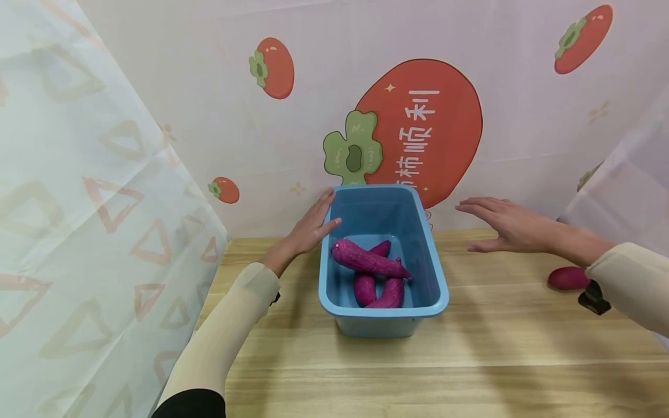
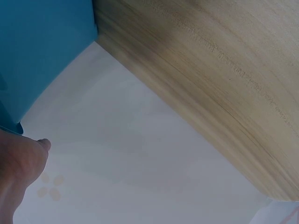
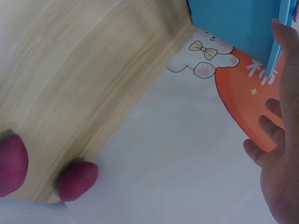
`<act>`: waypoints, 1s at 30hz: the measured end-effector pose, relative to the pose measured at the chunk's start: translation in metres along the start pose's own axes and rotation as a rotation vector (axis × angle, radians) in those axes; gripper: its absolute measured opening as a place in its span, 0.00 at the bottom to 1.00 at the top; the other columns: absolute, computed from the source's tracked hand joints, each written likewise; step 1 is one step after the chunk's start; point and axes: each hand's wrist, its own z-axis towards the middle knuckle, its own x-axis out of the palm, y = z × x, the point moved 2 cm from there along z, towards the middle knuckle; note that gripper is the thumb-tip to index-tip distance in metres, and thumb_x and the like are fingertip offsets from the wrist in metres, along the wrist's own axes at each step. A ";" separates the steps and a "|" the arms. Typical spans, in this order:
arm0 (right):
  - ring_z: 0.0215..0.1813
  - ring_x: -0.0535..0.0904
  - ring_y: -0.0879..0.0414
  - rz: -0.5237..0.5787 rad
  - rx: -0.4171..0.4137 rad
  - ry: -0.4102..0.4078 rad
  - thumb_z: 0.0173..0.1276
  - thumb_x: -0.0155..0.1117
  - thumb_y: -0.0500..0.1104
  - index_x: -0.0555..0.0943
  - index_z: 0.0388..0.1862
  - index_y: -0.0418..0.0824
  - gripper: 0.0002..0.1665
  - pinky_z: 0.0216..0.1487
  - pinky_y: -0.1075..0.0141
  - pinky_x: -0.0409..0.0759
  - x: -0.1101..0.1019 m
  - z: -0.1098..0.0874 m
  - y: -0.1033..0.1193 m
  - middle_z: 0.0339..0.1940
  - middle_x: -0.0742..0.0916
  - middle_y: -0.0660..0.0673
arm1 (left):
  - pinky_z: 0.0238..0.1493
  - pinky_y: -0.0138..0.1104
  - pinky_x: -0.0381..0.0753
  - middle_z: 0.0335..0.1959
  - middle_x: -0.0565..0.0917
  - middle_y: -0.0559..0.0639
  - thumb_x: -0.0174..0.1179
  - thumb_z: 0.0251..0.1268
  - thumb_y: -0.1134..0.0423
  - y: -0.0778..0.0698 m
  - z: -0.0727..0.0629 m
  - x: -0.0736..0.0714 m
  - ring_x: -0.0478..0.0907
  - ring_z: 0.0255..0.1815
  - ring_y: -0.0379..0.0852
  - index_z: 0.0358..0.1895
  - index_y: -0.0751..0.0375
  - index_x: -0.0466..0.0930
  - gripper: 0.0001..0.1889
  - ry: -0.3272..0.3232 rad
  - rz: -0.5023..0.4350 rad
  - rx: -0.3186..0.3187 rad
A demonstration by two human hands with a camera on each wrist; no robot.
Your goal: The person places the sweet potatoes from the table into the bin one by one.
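Observation:
A blue plastic bin (image 1: 436, 273) stands on the table. Inside it, several purple sweet potatoes lie in a heap, with one sweet potato (image 1: 366, 259) across the top. My left hand (image 1: 309, 226) is at the bin's left rim near the far corner, fingers extended and thumb over the edge. In the left wrist view, only part of that left hand (image 2: 21, 161) shows beside the bin. My right hand (image 1: 509, 225) hovers right of the bin, apart from it, with fingers extended, thumb spread and nothing held.
A reddish-purple root (image 1: 568, 278) lies on the wooden table (image 1: 470, 360) by my right sleeve, partly hidden. The right wrist view shows two reddish-purple pieces, one piece (image 3: 78, 181) near the table's edge. A printed cloth (image 1: 183, 87) hangs behind the table.

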 end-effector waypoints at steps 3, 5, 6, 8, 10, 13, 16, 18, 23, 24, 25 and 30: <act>0.69 0.76 0.34 -0.015 0.014 0.014 0.55 0.86 0.56 0.72 0.76 0.35 0.55 0.62 0.31 0.77 0.001 -0.006 -0.004 0.70 0.80 0.35 | 0.85 0.55 0.44 0.90 0.38 0.53 0.43 0.82 0.43 0.000 0.000 0.000 0.37 0.89 0.52 0.87 0.64 0.40 0.43 0.001 -0.008 0.004; 0.69 0.77 0.34 -0.024 0.026 0.029 0.55 0.86 0.56 0.73 0.76 0.35 0.55 0.62 0.31 0.77 0.001 -0.011 -0.008 0.70 0.81 0.35 | 0.85 0.55 0.43 0.90 0.38 0.54 0.44 0.82 0.43 0.001 0.000 0.000 0.37 0.89 0.52 0.87 0.64 0.40 0.43 0.000 -0.014 0.009; 0.69 0.77 0.34 -0.030 0.036 0.038 0.55 0.86 0.57 0.73 0.76 0.36 0.55 0.62 0.31 0.77 0.001 -0.013 -0.010 0.70 0.80 0.35 | 0.85 0.55 0.43 0.90 0.38 0.54 0.43 0.83 0.43 0.001 0.000 0.001 0.37 0.89 0.52 0.87 0.64 0.40 0.43 0.000 -0.014 0.012; 0.69 0.77 0.34 -0.039 0.053 0.054 0.55 0.86 0.58 0.73 0.76 0.36 0.55 0.62 0.32 0.77 0.001 -0.017 -0.014 0.70 0.80 0.36 | 0.86 0.55 0.43 0.90 0.38 0.54 0.43 0.83 0.43 0.002 0.001 0.000 0.37 0.89 0.51 0.87 0.65 0.40 0.43 -0.002 -0.015 0.015; 0.69 0.77 0.34 -0.041 0.065 0.068 0.55 0.86 0.58 0.73 0.76 0.37 0.55 0.62 0.32 0.77 0.001 -0.021 -0.018 0.71 0.80 0.36 | 0.86 0.54 0.43 0.90 0.38 0.54 0.43 0.83 0.43 0.002 0.001 0.000 0.37 0.89 0.51 0.87 0.65 0.41 0.43 -0.004 -0.014 0.015; 0.68 0.77 0.33 -0.039 0.076 0.081 0.53 0.87 0.58 0.73 0.76 0.38 0.56 0.61 0.32 0.77 -0.001 -0.025 -0.022 0.70 0.80 0.36 | 0.86 0.54 0.43 0.90 0.38 0.54 0.43 0.83 0.43 0.003 0.001 0.000 0.37 0.89 0.51 0.87 0.65 0.41 0.43 -0.002 -0.013 0.013; 0.68 0.77 0.33 -0.036 0.094 0.100 0.54 0.86 0.60 0.73 0.76 0.39 0.56 0.60 0.32 0.78 -0.002 -0.028 -0.024 0.69 0.81 0.36 | 0.86 0.53 0.43 0.90 0.38 0.54 0.42 0.82 0.42 0.002 0.001 -0.001 0.36 0.89 0.50 0.87 0.65 0.40 0.43 0.004 -0.012 0.011; 0.67 0.77 0.33 -0.042 0.104 0.116 0.55 0.85 0.61 0.72 0.77 0.39 0.56 0.59 0.32 0.78 -0.002 -0.031 -0.025 0.69 0.81 0.36 | 0.86 0.53 0.43 0.90 0.38 0.54 0.42 0.82 0.42 0.002 0.001 -0.001 0.36 0.89 0.50 0.87 0.64 0.40 0.43 0.006 -0.011 0.013; 0.65 0.78 0.33 -0.057 0.100 0.122 0.55 0.85 0.62 0.72 0.76 0.39 0.56 0.59 0.33 0.78 -0.003 -0.038 -0.027 0.68 0.81 0.36 | 0.86 0.52 0.43 0.90 0.38 0.55 0.42 0.82 0.42 0.000 0.001 -0.001 0.37 0.89 0.51 0.87 0.65 0.40 0.43 0.004 -0.012 0.017; 0.65 0.78 0.34 -0.058 0.097 0.120 0.54 0.85 0.62 0.73 0.76 0.39 0.56 0.59 0.33 0.78 -0.003 -0.040 -0.028 0.68 0.81 0.36 | 0.86 0.52 0.43 0.90 0.38 0.55 0.42 0.82 0.43 -0.001 0.001 -0.001 0.37 0.89 0.51 0.87 0.65 0.40 0.43 0.004 -0.013 0.017; 0.65 0.78 0.34 -0.058 0.094 0.119 0.54 0.86 0.62 0.73 0.76 0.39 0.57 0.59 0.33 0.77 -0.003 -0.042 -0.029 0.68 0.81 0.36 | 0.86 0.52 0.42 0.90 0.38 0.55 0.42 0.82 0.43 -0.001 0.001 -0.002 0.36 0.89 0.51 0.87 0.65 0.40 0.43 0.005 -0.013 0.017; 0.65 0.78 0.33 -0.058 0.083 0.122 0.49 0.87 0.64 0.72 0.75 0.38 0.60 0.58 0.34 0.78 -0.001 -0.051 -0.035 0.68 0.81 0.35 | 0.86 0.53 0.43 0.90 0.38 0.55 0.43 0.82 0.43 -0.001 0.000 -0.002 0.37 0.89 0.51 0.87 0.65 0.41 0.43 -0.002 -0.015 0.020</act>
